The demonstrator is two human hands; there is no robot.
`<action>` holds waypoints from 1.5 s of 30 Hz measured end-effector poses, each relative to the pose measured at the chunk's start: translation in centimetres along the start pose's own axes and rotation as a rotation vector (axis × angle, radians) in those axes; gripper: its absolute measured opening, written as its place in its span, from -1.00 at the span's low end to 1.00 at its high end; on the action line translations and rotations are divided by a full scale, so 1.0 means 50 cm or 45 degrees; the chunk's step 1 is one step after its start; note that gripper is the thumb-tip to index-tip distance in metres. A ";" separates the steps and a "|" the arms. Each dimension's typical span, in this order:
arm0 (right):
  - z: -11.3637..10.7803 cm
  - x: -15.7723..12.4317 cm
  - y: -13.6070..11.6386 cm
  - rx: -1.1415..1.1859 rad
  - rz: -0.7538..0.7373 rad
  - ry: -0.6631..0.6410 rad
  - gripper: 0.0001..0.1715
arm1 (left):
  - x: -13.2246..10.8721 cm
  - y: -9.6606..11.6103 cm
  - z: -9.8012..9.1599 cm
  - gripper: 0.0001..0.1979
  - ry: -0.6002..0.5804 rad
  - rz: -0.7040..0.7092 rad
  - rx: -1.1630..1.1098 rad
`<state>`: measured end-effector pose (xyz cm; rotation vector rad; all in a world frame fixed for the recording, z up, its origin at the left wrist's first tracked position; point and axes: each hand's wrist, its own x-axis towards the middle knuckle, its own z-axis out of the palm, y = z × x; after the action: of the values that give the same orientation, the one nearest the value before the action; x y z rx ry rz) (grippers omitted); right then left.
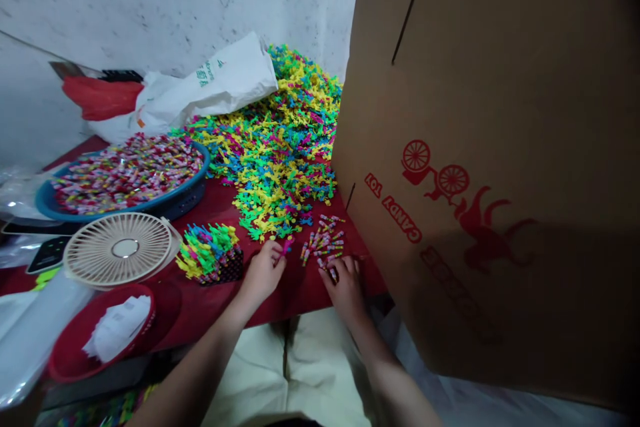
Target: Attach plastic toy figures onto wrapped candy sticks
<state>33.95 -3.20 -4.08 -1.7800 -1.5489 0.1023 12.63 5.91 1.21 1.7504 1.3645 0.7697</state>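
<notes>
My left hand [263, 272] is closed in a pinch on a small magenta plastic toy figure [287, 247], at the front edge of the heap. At the near side of a loose group of small printed candy tubes [323, 240], my right hand [346, 285] has its fingers curled down. Its thumb and fingertips are together at one candy tube [332, 272], mostly covered by the fingers. Left of my left hand, a dark patterned box [232, 267] is packed with upright green, yellow and blue toy figures [207, 245]. The big heap of coloured toy figures [280, 160] lies beyond both hands.
A tall cardboard box [480, 113] stands close on the right. To the left are a blue basin [193, 197] full of candy tubes, a beige fan [120, 250], and a red basket [70, 353] holding white paper slips. A white sack [225, 80] lies against the wall.
</notes>
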 end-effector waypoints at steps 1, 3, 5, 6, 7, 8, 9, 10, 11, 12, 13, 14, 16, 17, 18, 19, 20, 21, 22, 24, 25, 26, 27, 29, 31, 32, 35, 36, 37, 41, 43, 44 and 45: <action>-0.002 0.002 0.001 0.034 -0.007 -0.007 -0.83 | -0.022 -0.001 -0.006 -0.84 0.001 -0.030 -0.068; -0.007 0.001 0.001 0.102 -0.016 -0.014 -0.74 | -0.071 -0.002 -0.018 -0.70 -0.004 -0.118 -0.292; -0.015 -0.006 0.004 0.181 0.008 -0.013 -0.68 | -0.121 -0.001 -0.027 -0.55 -0.003 -0.278 -0.672; -0.018 -0.012 0.006 0.222 0.040 -0.018 -0.68 | -0.144 0.000 -0.031 -0.50 0.001 -0.378 -0.880; -0.022 -0.019 0.009 0.254 0.084 -0.024 -0.68 | -0.163 0.001 -0.033 -0.47 0.008 -0.474 -1.065; -0.026 -0.025 0.013 0.275 0.129 -0.030 -0.68 | -0.179 0.003 -0.033 -0.46 0.019 -0.553 -1.197; -0.028 -0.031 0.017 0.283 0.173 -0.034 -0.67 | -0.192 0.006 -0.031 -0.47 0.032 -0.606 -1.264; -0.031 -0.035 0.020 0.282 0.212 -0.032 -0.67 | -0.201 0.008 -0.027 -0.49 0.053 -0.643 -1.304; -0.033 -0.037 0.023 0.277 0.245 -0.021 -0.66 | -0.207 0.011 -0.022 -0.50 0.078 -0.672 -1.336; -0.036 -0.036 0.025 0.272 0.269 -0.008 -0.65 | -0.210 0.014 -0.016 -0.50 0.105 -0.688 -1.367; -0.038 -0.034 0.026 0.269 0.287 0.002 -0.64 | -0.210 0.018 -0.010 -0.51 0.131 -0.699 -1.398; -0.040 -0.031 0.025 0.270 0.301 0.008 -0.63 | -0.209 0.022 -0.004 -0.52 0.150 -0.703 -1.429; -0.045 -0.025 0.013 0.289 0.308 0.016 -0.62 | -0.206 0.032 0.004 -0.54 0.157 -0.705 -1.475; -0.048 -0.024 0.002 0.304 0.303 0.019 -0.62 | -0.205 0.038 0.006 -0.53 0.147 -0.713 -1.489; -0.052 -0.026 -0.014 0.319 0.296 0.018 -0.63 | -0.204 0.046 0.005 -0.52 0.136 -0.725 -1.500; -0.056 -0.030 -0.033 0.358 0.284 0.000 -0.64 | -0.205 0.055 0.003 -0.49 0.123 -0.738 -1.512; -0.060 -0.036 -0.056 0.437 0.269 -0.042 -0.65 | -0.208 0.065 0.000 -0.46 0.115 -0.743 -1.528; -0.066 -0.044 -0.081 0.543 0.249 -0.104 -0.66 | -0.212 0.078 -0.005 -0.44 0.117 -0.734 -1.546; -0.073 -0.053 -0.108 0.688 0.226 -0.184 -0.68 | -0.217 0.093 -0.010 -0.43 0.130 -0.709 -1.559; -0.091 -0.069 -0.158 0.926 0.175 -0.298 -0.72 | -0.229 0.127 -0.022 -0.41 0.171 -0.632 -1.548; -0.102 -0.074 -0.178 0.984 0.154 -0.315 -0.75 | -0.235 0.145 -0.028 -0.41 0.183 -0.596 -1.521; -0.113 -0.076 -0.195 0.994 0.135 -0.310 -0.77 | -0.240 0.162 -0.034 -0.42 0.184 -0.564 -1.487; -0.124 -0.077 -0.208 0.981 0.118 -0.295 -0.80 | -0.245 0.177 -0.040 -0.43 0.170 -0.540 -1.452; -0.145 -0.075 -0.223 0.947 0.096 -0.264 -0.83 | -0.251 0.200 -0.050 -0.47 0.137 -0.502 -1.392; -0.162 -0.071 -0.228 0.936 0.086 -0.245 -0.85 | -0.255 0.210 -0.057 -0.50 0.152 -0.457 -1.333; -0.169 -0.070 -0.230 0.939 0.089 -0.239 -0.86 | -0.256 0.209 -0.060 -0.51 0.165 -0.433 -1.300; -0.186 -0.073 -0.238 0.978 0.100 -0.253 -0.85 | -0.263 0.195 -0.067 -0.58 0.124 -0.331 -1.175; -0.191 -0.075 -0.242 0.998 0.102 -0.265 -0.85 | -0.266 0.189 -0.068 -0.61 0.084 -0.281 -1.123; -0.195 -0.077 -0.246 1.019 0.103 -0.279 -0.84 | -0.269 0.183 -0.070 -0.63 0.051 -0.229 -1.071; -0.205 -0.084 -0.263 1.099 0.137 -0.299 -0.84 | -0.281 0.173 -0.075 -0.67 0.026 -0.102 -0.921; -0.209 -0.084 -0.267 1.126 0.150 -0.303 -0.84 | -0.283 0.174 -0.081 -0.69 0.012 -0.077 -0.879; -0.212 -0.083 -0.268 1.127 0.145 -0.307 -0.85 | -0.283 0.176 -0.085 -0.70 -0.006 -0.062 -0.857; -0.216 -0.082 -0.268 1.113 0.128 -0.313 -0.86 | -0.282 0.179 -0.090 -0.71 -0.032 -0.046 -0.832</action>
<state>27.55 -12.30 9.63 -1.1537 -1.2692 0.9260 9.97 -7.96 11.18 1.2093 0.9689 1.0278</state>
